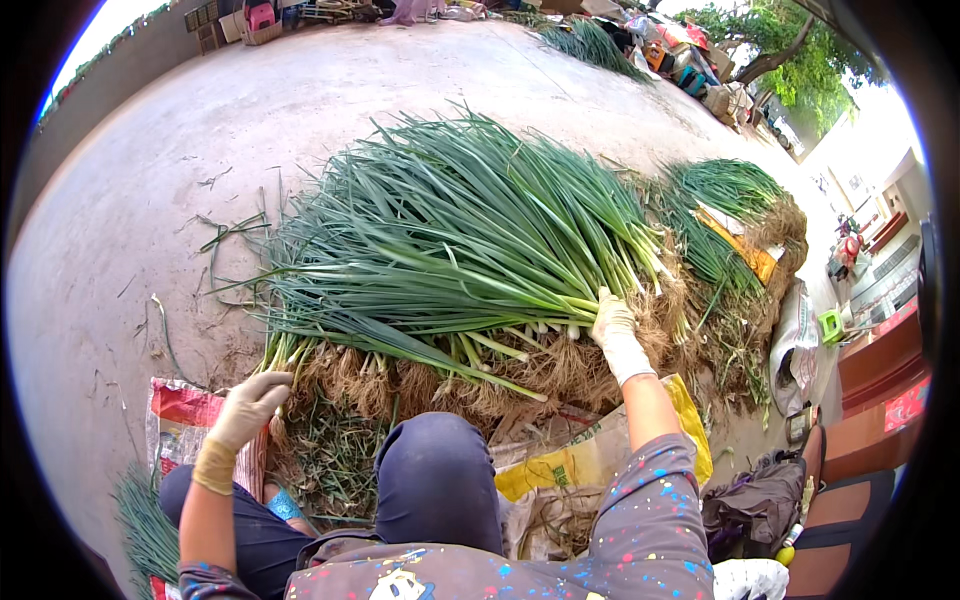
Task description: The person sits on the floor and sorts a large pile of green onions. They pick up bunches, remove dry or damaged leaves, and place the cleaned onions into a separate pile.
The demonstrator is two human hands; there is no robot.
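A large pile of green scallions [450, 232] lies before me, its leaves fanning away and to the left. Brown fibrous roots [427, 386] line the side nearest me. My right hand [616, 326], in a pale glove, grips pale scallion stalks at the pile's right front. At the left front corner, my left hand [255, 401], also gloved, has curled fingers against the root ends. A stalk with roots shows just below these fingers; whether they hold it is unclear. One loose scallion [480, 373] slants across the roots between my hands.
Trimmed leaf scraps [330, 450] cover the ground by my knees. A yellow and white woven sack [577, 461] lies at right front, a red printed sack [187, 412] at left. More scallions [727, 187] lie far right, near a green stool [831, 327]. Household clutter [686, 56] is heaped behind.
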